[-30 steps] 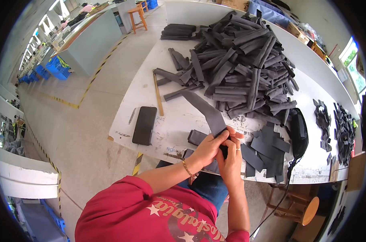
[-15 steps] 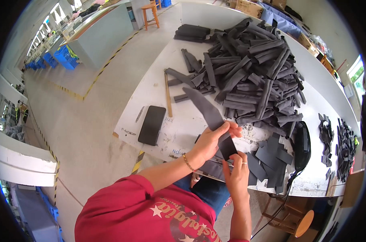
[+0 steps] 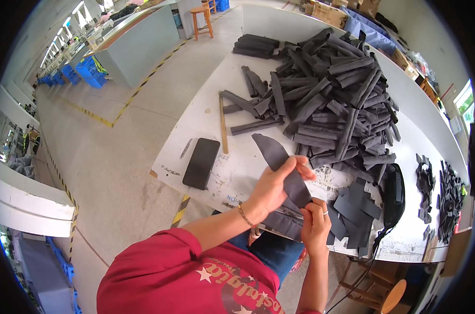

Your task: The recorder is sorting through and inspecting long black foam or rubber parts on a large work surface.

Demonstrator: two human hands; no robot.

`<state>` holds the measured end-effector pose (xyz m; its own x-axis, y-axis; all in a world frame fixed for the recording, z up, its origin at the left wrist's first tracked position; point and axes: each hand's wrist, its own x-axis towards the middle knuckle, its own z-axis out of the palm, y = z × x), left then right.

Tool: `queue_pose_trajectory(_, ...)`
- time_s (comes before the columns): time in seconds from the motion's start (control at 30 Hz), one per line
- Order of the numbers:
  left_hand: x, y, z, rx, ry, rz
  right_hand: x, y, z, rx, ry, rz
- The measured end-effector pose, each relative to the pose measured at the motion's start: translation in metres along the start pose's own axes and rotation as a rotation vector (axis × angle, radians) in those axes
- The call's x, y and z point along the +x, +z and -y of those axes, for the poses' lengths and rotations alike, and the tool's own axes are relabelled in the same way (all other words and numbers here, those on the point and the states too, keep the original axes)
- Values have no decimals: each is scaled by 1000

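Between my hands is a dark grey fabric strip [image 3: 274,152], curved at its far end, held over the near edge of the white table. My left hand [image 3: 276,183] grips it near the middle, thumb on top and fingers partly behind it. My right hand [image 3: 315,222] pinches the strip's near end between thumb and fingers. Beyond my hands lies a big heap of rolled dark fabric pieces [image 3: 321,99]. Flat black rectangular pieces [image 3: 355,209] are piled to the right of my right hand. Another dark fabric piece [image 3: 283,224] lies at the table edge, partly behind my hands.
A black phone [image 3: 201,163] and a wooden stick [image 3: 224,123] lie on the white table [image 3: 195,115] at the left. Right of the flat pieces stands a black bag-like item [image 3: 393,193] with a cord hanging down. A wooden stool [image 3: 393,296] stands below the table.
My right hand has shifted slightly right and down. The strip's far end has come nearer to my left hand, and its near end no longer shows the flat black face.
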<state>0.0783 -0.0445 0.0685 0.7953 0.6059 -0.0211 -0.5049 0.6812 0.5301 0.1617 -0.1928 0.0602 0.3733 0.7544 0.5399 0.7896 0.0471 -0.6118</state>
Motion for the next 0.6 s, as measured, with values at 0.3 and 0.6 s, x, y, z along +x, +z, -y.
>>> queue_pose_trajectory(0.3, -16, 17, 14, -105, 27, 8, -2, 0, 9, -6, 21, -73)
queue_pose_trajectory(0.6, -19, 10, 22, -241, -76, 2, -1, 1, 12, 24, 40, -66)
